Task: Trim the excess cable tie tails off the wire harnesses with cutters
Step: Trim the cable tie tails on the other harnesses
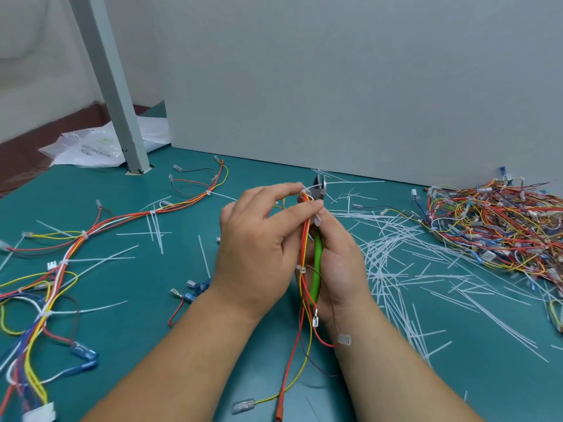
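My left hand pinches a thin harness of red, orange and yellow wires near its top, where a white cable tie sits. My right hand grips green-handled cutters, held upright just behind the wires. The dark cutter jaws stick up above my fingertips, next to the tie at the harness top. The harness hangs down between my wrists, ending in clear terminals and a red plug near the frame's bottom edge.
A long tied harness stretches across the green mat on the left. A big tangled pile of harnesses lies at the right. Cut white tie tails litter the mat. A grey post and plastic bags stand behind.
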A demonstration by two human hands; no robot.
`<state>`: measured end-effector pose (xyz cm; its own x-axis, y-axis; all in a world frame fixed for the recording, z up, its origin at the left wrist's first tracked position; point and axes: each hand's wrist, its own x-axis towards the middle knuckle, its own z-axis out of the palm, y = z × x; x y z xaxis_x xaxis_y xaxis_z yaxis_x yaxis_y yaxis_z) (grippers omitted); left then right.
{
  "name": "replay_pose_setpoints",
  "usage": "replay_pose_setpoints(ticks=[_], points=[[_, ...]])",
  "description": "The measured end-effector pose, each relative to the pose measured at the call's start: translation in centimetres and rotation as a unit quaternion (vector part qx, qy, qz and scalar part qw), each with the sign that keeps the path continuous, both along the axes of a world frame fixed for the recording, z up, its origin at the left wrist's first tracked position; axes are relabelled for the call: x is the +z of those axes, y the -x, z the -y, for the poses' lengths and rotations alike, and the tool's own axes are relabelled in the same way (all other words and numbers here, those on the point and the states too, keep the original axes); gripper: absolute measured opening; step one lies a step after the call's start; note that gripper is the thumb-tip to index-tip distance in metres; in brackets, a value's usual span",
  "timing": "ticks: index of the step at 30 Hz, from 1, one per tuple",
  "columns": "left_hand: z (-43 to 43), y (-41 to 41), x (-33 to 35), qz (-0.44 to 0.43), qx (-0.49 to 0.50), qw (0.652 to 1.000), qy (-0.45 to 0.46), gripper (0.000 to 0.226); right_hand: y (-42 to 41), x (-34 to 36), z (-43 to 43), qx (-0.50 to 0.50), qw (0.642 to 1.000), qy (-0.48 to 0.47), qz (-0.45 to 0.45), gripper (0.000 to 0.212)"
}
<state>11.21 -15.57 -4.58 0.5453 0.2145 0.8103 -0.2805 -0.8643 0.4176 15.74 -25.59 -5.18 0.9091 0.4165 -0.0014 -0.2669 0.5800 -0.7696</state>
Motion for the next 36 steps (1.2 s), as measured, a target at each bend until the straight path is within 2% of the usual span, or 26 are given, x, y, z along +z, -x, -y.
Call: replay_pose_setpoints(ticks=[7,13,18,28,30,33,36], points=[[-0.5,0.2,0.0,0.012,-0.059,0.998,0.025,0.027,0.4,-0.4,-0.3,-0.052,0.981,0.119,0.147,0.024],[-0.9,0.8,0.4,0.0,-0.018,1.0,0.014,0.023,0.7,-0.6,-0.3,-0.167,0.907,0.256,0.289,0.025],[-1.2,1.2,0.4,0.004,0.015,1.0,0.005,0.027,0.9,-0.7,-0.3,-0.199,0.865,0.31,0.341,0.026],[-1.1,1.1,0.2,-0.003,-0.002,1.0,0.029,0.029,1.0,-0.5,-0.2,-0.179,0.88,0.305,0.319,0.02],[-1.0,1.1,0.2,-0.007,-0.014,0.998,0.056,0.029,0.9,-0.5,-0.1,-0.16,0.9,0.277,0.296,0.021],[-1.1,1.0,0.2,-0.037,-0.023,0.99,0.133,0.042,1.1,-0.1,-0.2,-0.123,0.933,0.223,0.256,0.03],[-1.8,0.5,0.1,-0.069,-0.054,0.973,0.212,0.047,1.0,0.2,-0.4,-0.076,0.962,0.164,0.203,0.019]])
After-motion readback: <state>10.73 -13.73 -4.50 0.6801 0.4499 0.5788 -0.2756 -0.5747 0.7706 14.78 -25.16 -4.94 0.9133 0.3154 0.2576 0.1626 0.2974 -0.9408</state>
